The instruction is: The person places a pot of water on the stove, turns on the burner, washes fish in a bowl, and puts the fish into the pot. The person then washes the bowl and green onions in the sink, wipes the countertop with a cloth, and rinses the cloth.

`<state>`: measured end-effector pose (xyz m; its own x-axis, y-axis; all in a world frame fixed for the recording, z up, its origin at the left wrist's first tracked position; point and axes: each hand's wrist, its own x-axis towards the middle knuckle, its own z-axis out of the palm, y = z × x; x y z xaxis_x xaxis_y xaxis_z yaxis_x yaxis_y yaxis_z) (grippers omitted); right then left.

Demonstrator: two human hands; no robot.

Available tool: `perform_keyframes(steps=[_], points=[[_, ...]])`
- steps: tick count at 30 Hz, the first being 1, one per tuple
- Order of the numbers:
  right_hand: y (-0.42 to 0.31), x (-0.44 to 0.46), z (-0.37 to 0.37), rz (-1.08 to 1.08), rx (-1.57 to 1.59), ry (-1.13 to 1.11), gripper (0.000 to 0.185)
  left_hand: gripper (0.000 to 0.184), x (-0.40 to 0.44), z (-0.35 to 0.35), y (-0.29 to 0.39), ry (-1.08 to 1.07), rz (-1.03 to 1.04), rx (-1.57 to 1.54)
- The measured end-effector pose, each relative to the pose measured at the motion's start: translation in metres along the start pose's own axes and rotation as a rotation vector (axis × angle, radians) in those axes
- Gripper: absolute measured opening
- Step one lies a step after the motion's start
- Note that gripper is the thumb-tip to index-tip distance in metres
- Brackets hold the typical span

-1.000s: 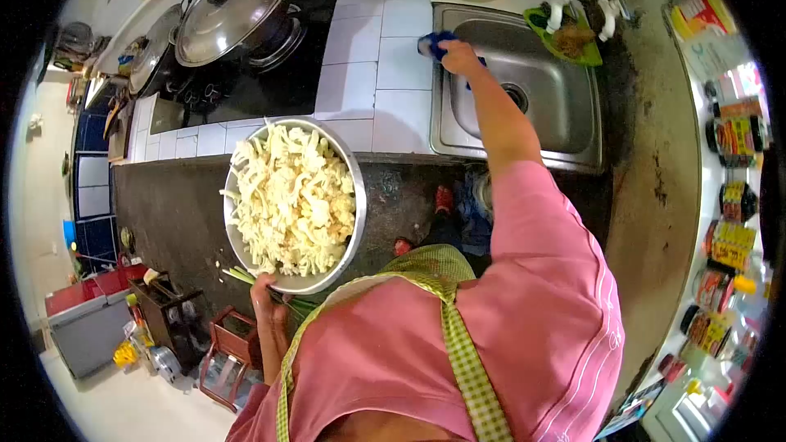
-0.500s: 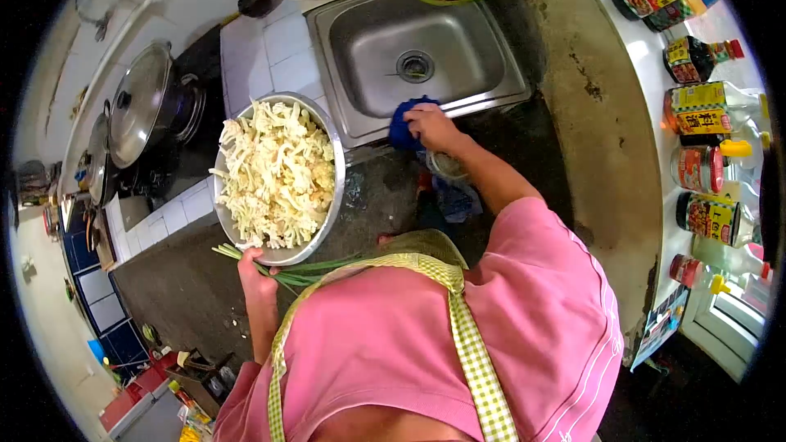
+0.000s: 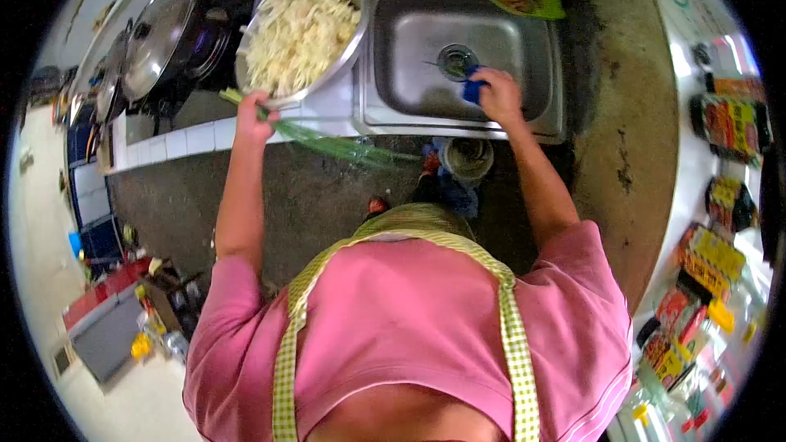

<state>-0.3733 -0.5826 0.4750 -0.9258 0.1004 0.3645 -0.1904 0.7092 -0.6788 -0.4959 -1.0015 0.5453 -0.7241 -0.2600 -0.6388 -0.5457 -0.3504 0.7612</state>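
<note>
My left hand [image 3: 255, 117] is closed at the near rim of a metal bowl [image 3: 354, 47], with a bunch of green onions [image 3: 327, 144] in its grip. Long green leaves trail from it to the right. Cauliflower florets [image 3: 301, 34] heap the bowl, which sits over the white tiled counter left of the sink. Over the basin of the steel sink [image 3: 409, 74], my right hand [image 3: 499, 96] is closed around a bunched blue cloth [image 3: 472, 88], close to the drain [image 3: 457, 61].
A lidded pot [image 3: 161, 29] stands on the stove at the left. Beyond the sink lies a green tray [image 3: 553, 5] below white taps. Several sauce bottles [image 3: 712, 262] line the right ledge. A bucket [image 3: 468, 157] is on the floor below the sink.
My left hand has carried the bowl and green onions forward, from over the floor to the counter. My right hand has moved the blue cloth from the sink's front edge into the basin.
</note>
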Motion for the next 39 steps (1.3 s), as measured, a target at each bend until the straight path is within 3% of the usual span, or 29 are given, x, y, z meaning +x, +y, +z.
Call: perform_keyframes(steps=[4,5,7,9,11,13,15,17,19,21,23,27,29,31,33,36,38,39], points=[[-0.089,0.001,0.117,-0.334,0.093,-0.213,0.022,0.013,0.021,-0.013,-0.016,-0.092,-0.170,-0.118],[-0.101,0.000,0.155,-0.332,0.165,-0.297,0.019,0.013,0.030,-0.012,-0.018,-0.117,-0.171,-0.117],[-0.134,0.003,0.158,-0.366,-0.095,-0.618,0.017,0.011,0.040,-0.002,-0.010,-0.084,-0.131,-0.063],[-0.138,0.002,0.161,-0.273,-0.076,-0.827,0.018,0.011,0.035,0.010,-0.001,-0.015,-0.083,0.025],[-0.120,-0.013,0.149,-0.234,-0.001,-0.782,0.016,0.010,0.055,0.001,0.004,-0.153,-0.190,0.030],[-0.092,-0.019,0.124,-0.192,0.111,-0.685,0.015,0.014,0.054,0.010,0.005,-0.014,-0.105,0.182],[-0.053,-0.035,0.090,-0.167,0.238,-0.492,0.013,0.024,0.039,0.021,0.014,-0.038,-0.172,0.234],[-0.026,-0.065,0.045,-0.082,0.219,-0.374,0.014,0.036,0.020,0.005,0.010,-0.066,-0.124,0.354],[0.011,-0.078,0.001,-0.053,0.173,-0.288,0.016,0.037,0.019,-0.003,0.002,-0.069,-0.029,0.395],[0.035,-0.091,-0.043,0.113,0.099,-0.169,0.019,0.038,-0.004,-0.009,0.004,-0.083,-0.015,0.522],[0.072,-0.105,-0.079,0.260,-0.054,-0.194,0.018,0.042,-0.026,-0.018,0.001,-0.106,0.015,0.556],[0.114,-0.114,-0.104,0.345,-0.211,-0.094,0.019,0.049,-0.104,-0.002,-0.003,-0.200,0.236,0.716],[0.096,-0.091,-0.106,0.174,-0.196,0.103,0.013,0.047,-0.130,0.006,-0.010,-0.316,0.253,0.792],[0.109,-0.068,-0.101,0.143,-0.227,0.124,0.013,0.041,-0.138,0.022,-0.019,-0.413,0.166,0.851],[0.130,-0.041,-0.094,0.106,-0.241,0.147,0.012,0.022,-0.137,0.038,-0.029,-0.564,0.101,0.910],[0.153,0.014,-0.085,0.064,-0.322,0.253,0.012,0.016,-0.139,0.073,-0.030,-0.565,0.121,1.071],[0.161,0.049,-0.086,0.099,-0.330,0.216,0.013,0.014,-0.142,0.090,-0.022,-0.654,0.497,1.282],[0.164,0.057,-0.083,0.163,-0.353,0.168,0.014,0.014,-0.147,0.094,-0.012,-0.629,0.495,1.285]])
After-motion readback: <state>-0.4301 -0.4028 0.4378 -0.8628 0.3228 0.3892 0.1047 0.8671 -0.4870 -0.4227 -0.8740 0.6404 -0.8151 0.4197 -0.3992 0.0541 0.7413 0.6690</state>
